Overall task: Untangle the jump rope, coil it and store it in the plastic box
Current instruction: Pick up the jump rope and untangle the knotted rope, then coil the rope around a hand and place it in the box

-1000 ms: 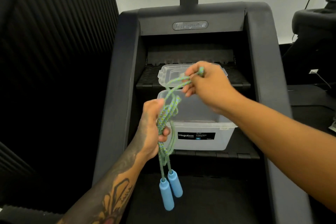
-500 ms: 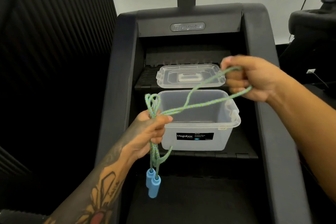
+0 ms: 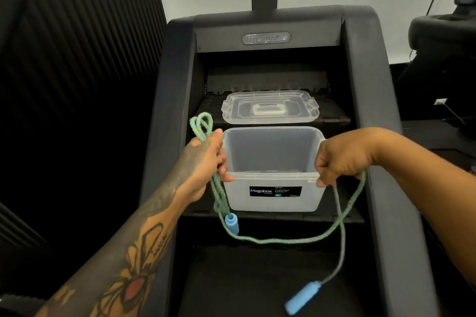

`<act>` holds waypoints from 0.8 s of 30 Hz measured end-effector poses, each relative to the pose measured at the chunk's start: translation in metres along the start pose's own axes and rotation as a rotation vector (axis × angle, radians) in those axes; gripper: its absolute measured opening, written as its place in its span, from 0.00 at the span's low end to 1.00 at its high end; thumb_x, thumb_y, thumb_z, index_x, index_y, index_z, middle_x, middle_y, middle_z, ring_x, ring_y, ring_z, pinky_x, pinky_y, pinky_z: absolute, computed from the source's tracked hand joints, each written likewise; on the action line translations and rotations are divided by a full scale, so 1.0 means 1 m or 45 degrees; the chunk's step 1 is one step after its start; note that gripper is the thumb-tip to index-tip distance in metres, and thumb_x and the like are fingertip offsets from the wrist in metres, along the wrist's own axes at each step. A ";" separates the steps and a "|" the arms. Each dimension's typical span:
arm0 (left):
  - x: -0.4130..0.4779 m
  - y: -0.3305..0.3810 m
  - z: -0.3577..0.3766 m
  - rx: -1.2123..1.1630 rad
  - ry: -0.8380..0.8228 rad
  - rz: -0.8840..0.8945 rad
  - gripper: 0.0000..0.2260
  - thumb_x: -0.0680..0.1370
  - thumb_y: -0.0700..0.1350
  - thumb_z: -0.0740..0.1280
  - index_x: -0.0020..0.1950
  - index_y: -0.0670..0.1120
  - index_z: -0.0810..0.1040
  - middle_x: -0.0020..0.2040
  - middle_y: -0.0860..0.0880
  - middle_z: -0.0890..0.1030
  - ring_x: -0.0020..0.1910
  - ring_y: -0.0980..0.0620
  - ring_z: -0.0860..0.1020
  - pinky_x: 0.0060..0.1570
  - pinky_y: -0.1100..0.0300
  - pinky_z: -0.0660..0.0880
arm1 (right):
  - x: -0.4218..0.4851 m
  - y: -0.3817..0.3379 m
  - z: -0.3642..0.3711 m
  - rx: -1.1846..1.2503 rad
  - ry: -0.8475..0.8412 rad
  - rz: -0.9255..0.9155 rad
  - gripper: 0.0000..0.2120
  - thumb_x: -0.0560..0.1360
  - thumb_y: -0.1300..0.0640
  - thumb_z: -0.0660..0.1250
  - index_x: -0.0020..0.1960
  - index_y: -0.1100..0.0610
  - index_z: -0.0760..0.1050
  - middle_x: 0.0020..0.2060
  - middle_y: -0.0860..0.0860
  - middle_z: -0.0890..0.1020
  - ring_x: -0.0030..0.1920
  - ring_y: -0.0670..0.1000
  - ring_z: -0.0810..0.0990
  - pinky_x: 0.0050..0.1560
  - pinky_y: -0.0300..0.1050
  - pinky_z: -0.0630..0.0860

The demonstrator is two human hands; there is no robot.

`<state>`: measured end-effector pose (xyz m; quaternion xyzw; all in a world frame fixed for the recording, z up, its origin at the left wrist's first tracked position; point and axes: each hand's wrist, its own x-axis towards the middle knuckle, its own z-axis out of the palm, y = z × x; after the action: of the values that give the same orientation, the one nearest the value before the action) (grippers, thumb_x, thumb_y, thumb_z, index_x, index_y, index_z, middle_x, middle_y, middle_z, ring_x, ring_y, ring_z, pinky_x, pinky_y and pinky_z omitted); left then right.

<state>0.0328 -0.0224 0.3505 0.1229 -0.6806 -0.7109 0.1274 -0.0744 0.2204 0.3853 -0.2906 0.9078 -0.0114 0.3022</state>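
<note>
Untangling, by the look of it, with coiling not yet begun. Grips a folded bunch of the jump rope in the left hand, fingers curled round it, two loops poking up above the fist and one blue handle hanging just below. Holds a strand in the right hand, fingers closed on it, level with the front rim of the plastic box. Sags between the two hands in a slack arc, long axis broadly left to right in front of the box, then drops from the right hand to the second blue handle, dangling low and tilted. Box open on a step of the stair machine, lid lying on the step behind. Calls next, probably, for feeding the loose length into even loops at the left hand before lowering it all into the box.
</note>
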 end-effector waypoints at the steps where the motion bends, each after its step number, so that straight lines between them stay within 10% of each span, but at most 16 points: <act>1: 0.001 0.000 0.001 0.024 -0.004 0.011 0.17 0.82 0.49 0.58 0.33 0.47 0.65 0.25 0.49 0.63 0.23 0.52 0.63 0.31 0.51 0.78 | 0.000 -0.004 0.003 0.051 0.024 -0.042 0.14 0.73 0.47 0.70 0.32 0.53 0.77 0.24 0.47 0.71 0.30 0.49 0.71 0.34 0.42 0.75; 8: 0.008 -0.002 0.004 0.059 -0.005 0.077 0.18 0.81 0.48 0.58 0.31 0.48 0.62 0.25 0.49 0.61 0.21 0.53 0.61 0.23 0.60 0.65 | 0.004 -0.017 0.012 0.377 0.039 -0.188 0.11 0.76 0.55 0.69 0.36 0.58 0.76 0.21 0.48 0.66 0.25 0.49 0.64 0.28 0.40 0.74; 13: 0.009 0.015 0.013 -0.019 0.054 0.112 0.17 0.80 0.48 0.57 0.31 0.52 0.60 0.26 0.50 0.57 0.23 0.54 0.53 0.23 0.64 0.50 | 0.005 -0.030 0.020 0.044 -0.007 -0.123 0.11 0.77 0.52 0.65 0.40 0.57 0.80 0.42 0.59 0.82 0.26 0.49 0.74 0.26 0.36 0.75; 17: 0.009 0.035 0.023 -0.107 0.051 0.230 0.17 0.81 0.49 0.56 0.32 0.52 0.59 0.25 0.51 0.56 0.21 0.55 0.52 0.22 0.66 0.49 | 0.014 -0.045 0.033 0.025 0.022 -0.175 0.16 0.76 0.45 0.66 0.38 0.57 0.76 0.28 0.50 0.72 0.30 0.51 0.75 0.31 0.41 0.79; 24: 0.009 0.054 0.038 -0.325 -0.100 0.258 0.18 0.81 0.48 0.57 0.31 0.50 0.61 0.27 0.49 0.56 0.22 0.53 0.57 0.22 0.62 0.61 | 0.031 -0.079 0.049 0.077 0.346 -0.384 0.19 0.68 0.35 0.70 0.42 0.51 0.78 0.32 0.44 0.75 0.35 0.47 0.75 0.41 0.45 0.75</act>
<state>0.0123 0.0080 0.4062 0.0085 -0.5983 -0.7792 0.1864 -0.0258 0.1457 0.3441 -0.4098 0.8857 -0.1228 0.1802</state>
